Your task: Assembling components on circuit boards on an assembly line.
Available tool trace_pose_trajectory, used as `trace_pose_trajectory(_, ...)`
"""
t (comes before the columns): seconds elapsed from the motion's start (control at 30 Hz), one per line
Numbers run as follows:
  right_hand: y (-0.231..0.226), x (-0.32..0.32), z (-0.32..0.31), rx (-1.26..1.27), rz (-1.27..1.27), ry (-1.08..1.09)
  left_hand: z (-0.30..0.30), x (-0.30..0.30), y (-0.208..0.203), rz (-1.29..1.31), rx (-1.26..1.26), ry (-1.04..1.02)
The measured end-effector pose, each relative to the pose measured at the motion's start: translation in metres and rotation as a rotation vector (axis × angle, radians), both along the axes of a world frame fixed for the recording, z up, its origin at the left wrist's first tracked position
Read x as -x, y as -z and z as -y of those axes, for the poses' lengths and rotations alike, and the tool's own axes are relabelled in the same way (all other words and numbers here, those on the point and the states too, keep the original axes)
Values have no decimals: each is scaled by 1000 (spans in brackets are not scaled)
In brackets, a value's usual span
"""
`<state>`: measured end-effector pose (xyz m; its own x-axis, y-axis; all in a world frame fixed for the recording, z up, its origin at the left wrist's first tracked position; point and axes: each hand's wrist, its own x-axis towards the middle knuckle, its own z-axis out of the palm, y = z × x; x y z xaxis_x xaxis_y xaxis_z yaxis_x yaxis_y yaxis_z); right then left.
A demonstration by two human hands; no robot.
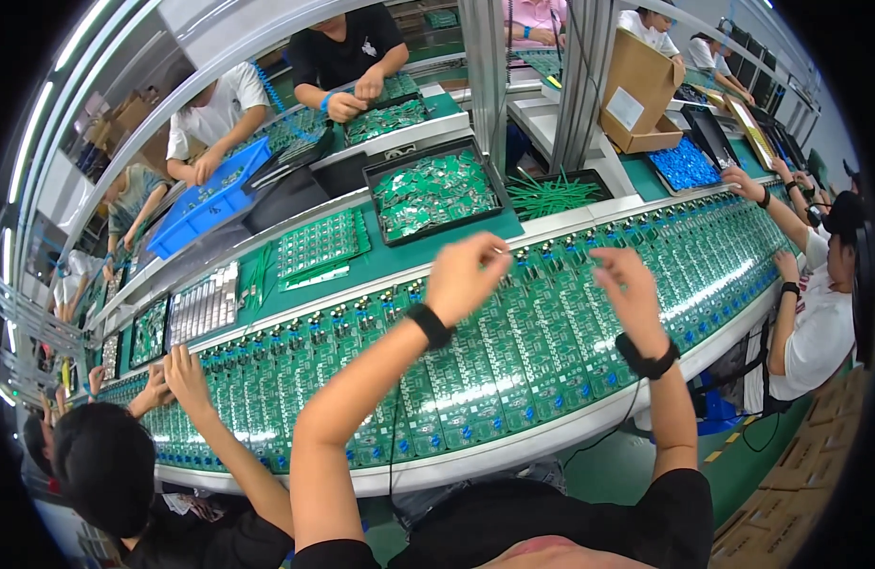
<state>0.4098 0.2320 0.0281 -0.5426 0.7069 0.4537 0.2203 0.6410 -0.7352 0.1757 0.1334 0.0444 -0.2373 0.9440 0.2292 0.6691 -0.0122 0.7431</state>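
Observation:
Long rows of green circuit boards (pixel 494 365) lie side by side, with blue parts along their near ends and small upright parts along their far ends. Above the far ends is my left hand (pixel 464 283), its thumb and fingertips pinched together; whatever they hold is too small to make out. To its right, my right hand (pixel 633 292) hovers over the boards with thumb and forefinger apart and nothing visible between them; it is slightly blurred. Each wrist wears a black band, the left band (pixel 430 326) and the right band (pixel 648 357).
Beyond the boards stand a black tray of small green boards (pixel 435 190), a bin of green strips (pixel 556 194), a board panel (pixel 322 245), a blue bin (pixel 210 201), blue parts (pixel 684 165) and a cardboard box (pixel 636 90). Co-workers sit at both sides and opposite; one's hands (pixel 176 379) are at my left.

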Motion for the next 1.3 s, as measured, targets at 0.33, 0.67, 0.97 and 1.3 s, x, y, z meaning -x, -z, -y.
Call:
trace_pose_trajectory(0.33,93,-134,-183,-36,261,436,-86,89,63,-530,116,-293)
trace_pose_trajectory(0.67,109,-127,-223,-39,399,529,-91,120,84,-175,104,-250)
trace_pose_trajectory(0.97,117,-114,-234,-100,419,499,-81,112,71,-51,2,-354)
trace_pose_trajectory(1.3,118,-110,-240,-161,477,459,-76,129,72,98,-83,-381)
